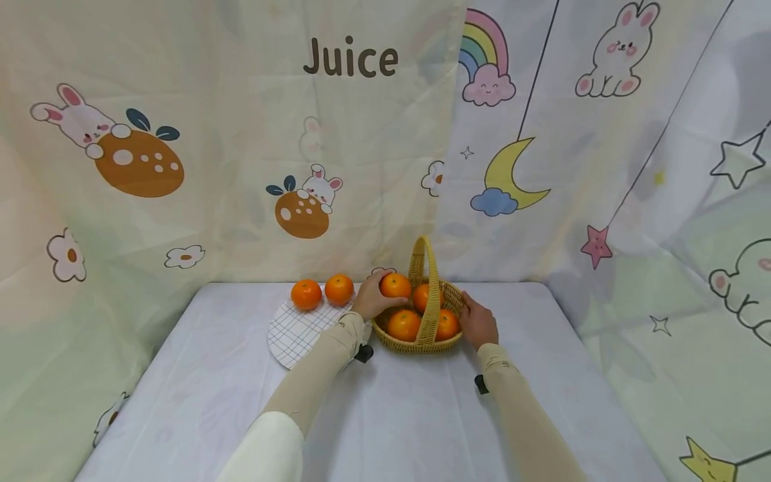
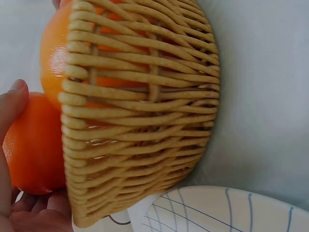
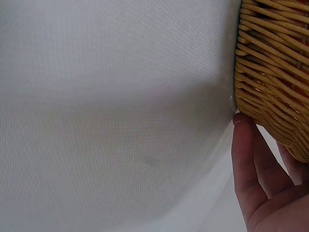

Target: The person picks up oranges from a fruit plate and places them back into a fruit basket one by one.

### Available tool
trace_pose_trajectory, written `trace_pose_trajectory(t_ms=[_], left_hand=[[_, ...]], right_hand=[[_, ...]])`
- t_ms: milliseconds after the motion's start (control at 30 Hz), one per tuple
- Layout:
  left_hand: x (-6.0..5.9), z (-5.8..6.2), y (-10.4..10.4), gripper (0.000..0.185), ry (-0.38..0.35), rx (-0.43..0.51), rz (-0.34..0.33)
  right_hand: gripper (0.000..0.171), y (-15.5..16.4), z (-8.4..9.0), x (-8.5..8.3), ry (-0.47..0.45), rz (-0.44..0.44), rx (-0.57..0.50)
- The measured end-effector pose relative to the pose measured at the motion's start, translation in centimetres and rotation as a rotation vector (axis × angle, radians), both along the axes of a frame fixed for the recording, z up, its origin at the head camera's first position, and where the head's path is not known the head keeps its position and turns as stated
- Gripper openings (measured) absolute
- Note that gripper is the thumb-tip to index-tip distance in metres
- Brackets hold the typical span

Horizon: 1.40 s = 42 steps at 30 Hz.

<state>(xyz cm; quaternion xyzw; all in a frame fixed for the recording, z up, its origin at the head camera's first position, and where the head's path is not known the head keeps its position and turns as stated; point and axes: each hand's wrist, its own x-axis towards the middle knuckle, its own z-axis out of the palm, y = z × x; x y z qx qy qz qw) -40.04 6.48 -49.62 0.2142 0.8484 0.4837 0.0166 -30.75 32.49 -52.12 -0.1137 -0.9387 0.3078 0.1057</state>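
Left hand (image 1: 369, 299) curls round an orange (image 1: 395, 285) at the left rim of the wicker basket (image 1: 448, 343); the left wrist view shows the thumb and fingertips cupped against the fruit's skin, just outside the woven wall. Right hand (image 1: 478, 323) rests against the basket's right side with its fingers laid along the weave (fairly straight in the right wrist view, pressing rather than gripping). Three more oranges (image 1: 404, 325) lie inside the basket, on either side of its upright handle (image 1: 425, 268). To the left, a round white plate (image 1: 295, 338) with a thin grid pattern lies on the white surface (image 1: 211, 388), its edge just beside the basket, and two oranges (image 1: 306, 294) sit side by side on its far rim. Behind everything hangs a cartoon curtain (image 1: 181, 100) with rabbits, a moon and the word Juice.
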Motion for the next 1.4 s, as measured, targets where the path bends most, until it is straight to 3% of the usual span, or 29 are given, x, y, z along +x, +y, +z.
trace_pose_trajectory(t_ms=[267,733,1400], left_hand=[[0.1,-0.3,0.1,0.084,-0.028,0.026,0.004],[0.0,-1.4,0.9,0.089,0.001,-0.024,0.008],[-0.6,-1.3,1.7,0.094,0.028,-0.091,0.012]], right_hand=[[0.046,0.2,-0.4,-0.2,0.026,0.011,0.006],[0.046,0.0,-0.3,0.2,-0.001,0.0,0.006],[0.045,0.3,-0.4,-0.1,0.042,0.013,0.021]])
